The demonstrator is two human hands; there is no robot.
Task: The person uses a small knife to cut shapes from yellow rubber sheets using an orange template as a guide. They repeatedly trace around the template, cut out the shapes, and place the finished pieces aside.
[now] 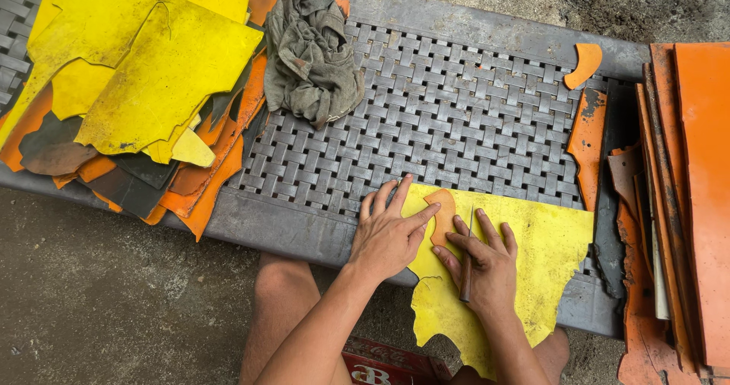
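A yellow leather sheet (547, 256) lies on the near edge of a grey woven-pattern bench (456, 111). A small orange pattern piece (443, 212) rests on the sheet. My left hand (389, 233) lies flat with fingers spread, pressing the pattern piece and the sheet down. My right hand (483, 267) grips a thin knife with a dark wooden handle (465, 275), its blade pointing up along the right side of the pattern piece.
A stack of yellow, orange and dark leather pieces (144, 73) covers the bench's left end, with a crumpled grey rag (312, 50) beside it. Orange sheets (692, 195) are piled at the right, and a small orange cutout (584, 64) lies near the far edge. My knees show below.
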